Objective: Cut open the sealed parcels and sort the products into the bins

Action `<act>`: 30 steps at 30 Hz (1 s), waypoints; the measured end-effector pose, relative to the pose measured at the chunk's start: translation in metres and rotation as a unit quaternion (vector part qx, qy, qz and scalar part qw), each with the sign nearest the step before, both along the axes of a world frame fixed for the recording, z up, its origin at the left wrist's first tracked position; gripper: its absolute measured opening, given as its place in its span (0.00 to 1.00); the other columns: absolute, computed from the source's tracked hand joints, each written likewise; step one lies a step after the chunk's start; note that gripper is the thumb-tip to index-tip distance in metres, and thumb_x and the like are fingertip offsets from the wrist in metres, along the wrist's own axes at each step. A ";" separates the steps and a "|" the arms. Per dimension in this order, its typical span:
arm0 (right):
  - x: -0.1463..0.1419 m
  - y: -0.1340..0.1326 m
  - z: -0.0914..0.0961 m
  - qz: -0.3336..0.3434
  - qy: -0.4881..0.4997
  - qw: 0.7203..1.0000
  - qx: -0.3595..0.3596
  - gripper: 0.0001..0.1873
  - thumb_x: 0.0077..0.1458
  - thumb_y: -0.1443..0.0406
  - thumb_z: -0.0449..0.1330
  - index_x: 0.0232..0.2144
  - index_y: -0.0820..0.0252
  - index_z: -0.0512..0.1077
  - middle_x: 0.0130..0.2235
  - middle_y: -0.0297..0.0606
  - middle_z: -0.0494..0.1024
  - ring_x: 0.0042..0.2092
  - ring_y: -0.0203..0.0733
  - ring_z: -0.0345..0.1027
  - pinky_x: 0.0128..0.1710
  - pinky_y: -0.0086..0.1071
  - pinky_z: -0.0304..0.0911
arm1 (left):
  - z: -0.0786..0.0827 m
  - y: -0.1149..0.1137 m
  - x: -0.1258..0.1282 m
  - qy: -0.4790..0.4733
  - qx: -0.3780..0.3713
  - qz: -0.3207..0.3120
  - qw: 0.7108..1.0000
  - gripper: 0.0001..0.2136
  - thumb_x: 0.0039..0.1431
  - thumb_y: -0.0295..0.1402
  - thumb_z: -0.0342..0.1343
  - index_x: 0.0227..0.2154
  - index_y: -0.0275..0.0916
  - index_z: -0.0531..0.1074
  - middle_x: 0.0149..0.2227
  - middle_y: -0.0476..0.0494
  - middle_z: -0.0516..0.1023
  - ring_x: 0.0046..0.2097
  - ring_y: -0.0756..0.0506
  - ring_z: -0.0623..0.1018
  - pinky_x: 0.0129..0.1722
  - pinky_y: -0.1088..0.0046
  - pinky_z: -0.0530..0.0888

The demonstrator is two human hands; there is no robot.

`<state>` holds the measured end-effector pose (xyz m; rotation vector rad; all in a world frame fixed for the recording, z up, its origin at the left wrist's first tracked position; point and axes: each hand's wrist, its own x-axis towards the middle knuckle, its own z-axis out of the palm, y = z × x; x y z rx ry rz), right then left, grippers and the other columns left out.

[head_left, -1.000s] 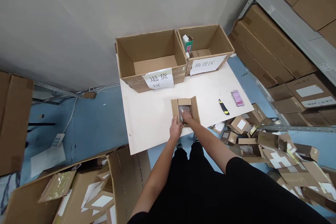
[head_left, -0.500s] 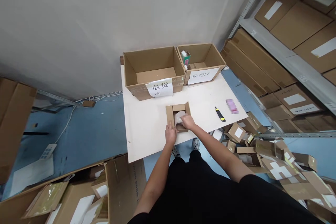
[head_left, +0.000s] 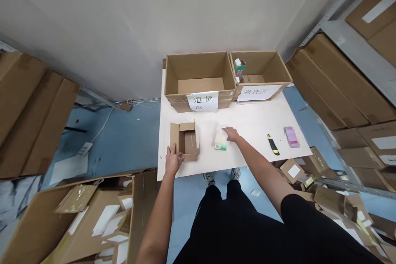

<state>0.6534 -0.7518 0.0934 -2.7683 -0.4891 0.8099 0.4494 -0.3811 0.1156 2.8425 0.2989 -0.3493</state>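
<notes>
A small open cardboard box (head_left: 185, 141) lies on the white table (head_left: 247, 117), near its left front edge. My left hand (head_left: 173, 159) grips the box's near left flap. To the right lies a clear plastic bag (head_left: 220, 139) with a small white and green item in it. My right hand (head_left: 231, 133) rests on the bag's right edge with fingers closed on it. The small box looks empty inside.
Two large open cartons stand at the table's back: a labelled left carton (head_left: 198, 76) and a right carton (head_left: 261, 72) holding a green and white packet. A black and yellow utility knife (head_left: 272, 144) and a pink item (head_left: 291, 136) lie at right. Cardboard boxes crowd the floor and shelves.
My right hand has pulled the bagged item out of the small box and set it on the table to the right. My left hand has slid the box leftward.
</notes>
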 end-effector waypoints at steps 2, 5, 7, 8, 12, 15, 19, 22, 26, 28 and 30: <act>-0.017 0.010 -0.022 -0.058 -0.035 0.998 -0.006 0.39 0.58 0.69 0.65 0.71 0.56 0.65 0.69 0.52 0.67 0.67 0.58 0.60 0.65 0.45 0.59 | 0.009 -0.006 -0.007 -0.022 0.019 0.018 0.999 0.15 0.61 0.31 0.61 0.51 0.45 0.82 0.76 0.43 0.58 0.77 0.23 0.47 0.72 0.35 0.57; -0.043 0.026 -0.047 -0.106 -0.053 0.993 0.010 0.32 0.67 0.62 0.57 0.71 0.61 0.64 0.71 0.53 0.62 0.69 0.58 0.55 0.66 0.44 0.60 | 0.013 -0.044 -0.010 -0.099 0.008 0.063 0.993 0.21 0.63 0.28 0.57 0.58 0.42 0.76 0.74 0.38 0.61 0.78 0.25 0.45 0.74 0.33 0.51; -0.056 0.039 -0.063 -0.118 -0.041 0.992 0.006 0.33 0.68 0.56 0.57 0.70 0.62 0.63 0.73 0.53 0.59 0.72 0.59 0.50 0.67 0.46 0.59 | 0.005 -0.088 -0.003 -0.143 -0.064 0.068 0.985 0.19 0.68 0.30 0.52 0.60 0.41 0.75 0.69 0.35 0.68 0.75 0.31 0.58 0.74 0.45 0.59; -0.061 0.046 -0.071 -0.123 -0.034 0.992 -0.001 0.34 0.67 0.55 0.58 0.70 0.62 0.63 0.74 0.54 0.57 0.73 0.61 0.48 0.67 0.48 0.59 | -0.003 -0.113 0.005 -0.148 -0.114 0.051 0.981 0.19 0.69 0.30 0.50 0.60 0.42 0.75 0.65 0.35 0.73 0.71 0.34 0.66 0.73 0.50 0.64; -0.067 0.059 -0.097 -0.151 -0.057 0.987 -0.001 0.22 0.64 0.62 0.60 0.59 0.56 0.73 0.72 0.54 0.61 0.73 0.62 0.49 0.63 0.53 0.63 | -0.051 -0.193 0.053 -0.113 -0.264 0.020 0.958 0.21 0.71 0.29 0.43 0.59 0.41 0.75 0.57 0.36 0.80 0.61 0.40 0.78 0.65 0.58 0.74; -0.061 0.050 -0.103 -0.171 -0.065 0.981 0.060 0.15 0.63 0.67 0.57 0.49 0.56 0.78 0.68 0.52 0.68 0.71 0.57 0.57 0.64 0.49 0.63 | -0.092 -0.211 0.083 -0.033 -0.229 0.101 0.968 0.24 0.66 0.24 0.43 0.62 0.34 0.73 0.64 0.29 0.75 0.66 0.38 0.74 0.66 0.56 0.72; -0.049 0.009 -0.094 -0.189 -0.030 0.958 0.212 0.15 0.64 0.63 0.55 0.49 0.55 0.77 0.68 0.49 0.69 0.69 0.52 0.64 0.65 0.49 0.64 | -0.130 -0.202 0.089 0.047 -0.168 0.065 0.982 0.34 0.58 0.24 0.51 0.70 0.38 0.64 0.75 0.29 0.58 0.77 0.32 0.54 0.70 0.41 0.62; -0.046 -0.043 -0.085 -0.242 -0.028 0.927 0.284 0.20 0.66 0.59 0.52 0.55 0.56 0.75 0.71 0.52 0.66 0.67 0.54 0.66 0.62 0.49 0.67 | -0.142 -0.195 0.081 0.057 -0.132 0.044 0.989 0.37 0.59 0.27 0.51 0.73 0.45 0.61 0.77 0.34 0.54 0.78 0.32 0.49 0.72 0.36 0.53; -0.056 -0.114 -0.079 -0.404 -0.016 0.887 0.222 0.28 0.66 0.59 0.48 0.63 0.61 0.69 0.67 0.56 0.71 0.63 0.59 0.71 0.57 0.48 0.72 | -0.139 -0.195 0.080 0.075 -0.106 0.056 0.990 0.35 0.61 0.31 0.51 0.73 0.45 0.61 0.77 0.37 0.53 0.78 0.32 0.46 0.72 0.40 0.55; -0.063 -0.134 -0.076 -0.440 -0.028 0.882 0.165 0.31 0.66 0.60 0.46 0.67 0.63 0.65 0.67 0.57 0.70 0.63 0.60 0.70 0.57 0.47 0.72 | -0.136 -0.197 0.083 0.077 -0.105 0.055 0.990 0.35 0.61 0.30 0.51 0.73 0.43 0.61 0.77 0.36 0.53 0.79 0.32 0.46 0.73 0.41 0.55; -0.067 -0.134 -0.073 -0.422 -0.053 0.895 0.134 0.31 0.67 0.60 0.44 0.69 0.63 0.62 0.69 0.56 0.68 0.64 0.59 0.69 0.59 0.45 0.70 | -0.133 -0.199 0.086 0.075 -0.110 0.052 0.990 0.35 0.61 0.30 0.50 0.73 0.41 0.60 0.77 0.33 0.53 0.79 0.33 0.46 0.73 0.41 0.55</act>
